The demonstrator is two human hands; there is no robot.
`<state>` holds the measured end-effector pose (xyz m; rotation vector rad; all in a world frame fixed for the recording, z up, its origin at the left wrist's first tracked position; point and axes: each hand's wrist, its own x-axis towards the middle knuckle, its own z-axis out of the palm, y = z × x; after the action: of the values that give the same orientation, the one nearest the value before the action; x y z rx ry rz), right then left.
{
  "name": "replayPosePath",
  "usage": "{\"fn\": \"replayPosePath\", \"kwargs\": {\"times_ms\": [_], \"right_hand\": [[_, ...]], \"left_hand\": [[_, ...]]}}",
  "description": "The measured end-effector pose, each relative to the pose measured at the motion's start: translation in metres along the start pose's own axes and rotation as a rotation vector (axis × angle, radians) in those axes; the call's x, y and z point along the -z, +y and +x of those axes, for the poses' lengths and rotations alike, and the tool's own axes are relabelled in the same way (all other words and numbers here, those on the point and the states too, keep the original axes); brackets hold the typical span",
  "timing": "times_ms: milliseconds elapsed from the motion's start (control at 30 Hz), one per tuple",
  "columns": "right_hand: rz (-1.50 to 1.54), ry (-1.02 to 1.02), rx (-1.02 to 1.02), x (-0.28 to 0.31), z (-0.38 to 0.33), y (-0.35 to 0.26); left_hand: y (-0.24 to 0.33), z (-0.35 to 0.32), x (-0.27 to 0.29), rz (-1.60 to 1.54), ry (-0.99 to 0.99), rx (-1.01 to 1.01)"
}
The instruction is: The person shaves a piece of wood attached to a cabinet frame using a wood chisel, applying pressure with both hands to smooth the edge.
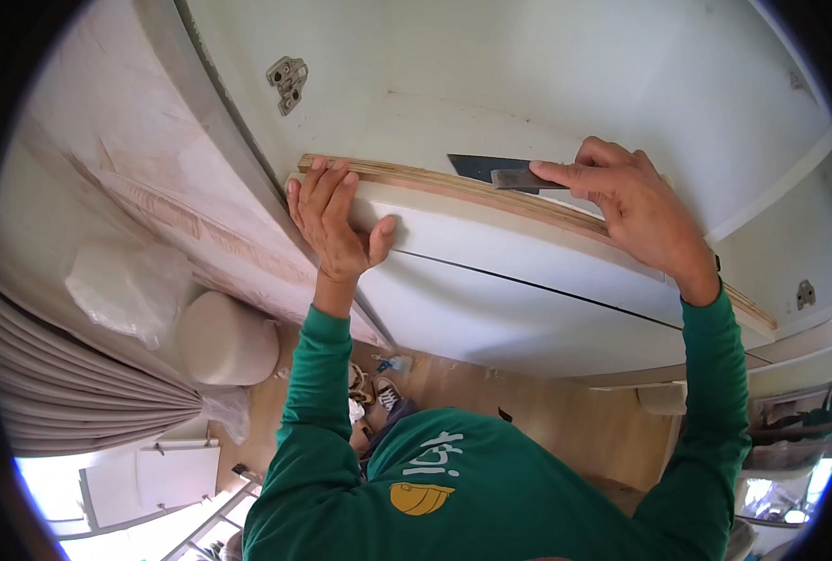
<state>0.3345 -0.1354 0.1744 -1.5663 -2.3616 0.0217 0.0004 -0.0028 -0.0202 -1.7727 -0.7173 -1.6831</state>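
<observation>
A pale plywood strip (416, 177) lies along the top edge of a white panel (491, 229) at the front of a cabinet. My left hand (334, 213) rests at the strip's left end, fingertips on the wood and thumb apart against the white face. In my right hand (633, 192) is a flat grey metal tool (517, 179), pinched between thumb and fingers above the strip; its exact kind is unclear. Just behind it is a dark flat piece with a slanted end (470, 166); whether the two are joined cannot be made out.
Metal hinge plates (287, 85) are fixed on the cabinet's inner sides, another (805, 294) at the right. To the left stand a patchy plastered wall (144, 140), a white cylindrical object (227, 338) and a gathered grey curtain (79, 374). Shoes (387, 394) lie on the wooden floor.
</observation>
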Motion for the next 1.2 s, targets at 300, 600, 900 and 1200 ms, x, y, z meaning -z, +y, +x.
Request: {"fn": "replayPosePath", "kwargs": {"times_ms": [300,600,900,1200], "right_hand": [[0.086,-0.039,-0.017,-0.008,0.016,-0.013],[0.021,-0.017,0.024,-0.01,0.016,-0.012],[-0.026,-0.063,-0.005,-0.001,0.007,-0.007],[-0.069,-0.03,0.026,0.001,0.003,-0.006]], "left_hand": [[-0.008,-0.004,0.002,-0.015,-0.058,-0.032],[-0.007,-0.012,-0.001,-0.07,0.028,0.001],[-0.007,-0.012,-0.002,-0.081,0.051,0.014],[-0.011,-0.013,-0.001,-0.09,0.042,0.006]]}}
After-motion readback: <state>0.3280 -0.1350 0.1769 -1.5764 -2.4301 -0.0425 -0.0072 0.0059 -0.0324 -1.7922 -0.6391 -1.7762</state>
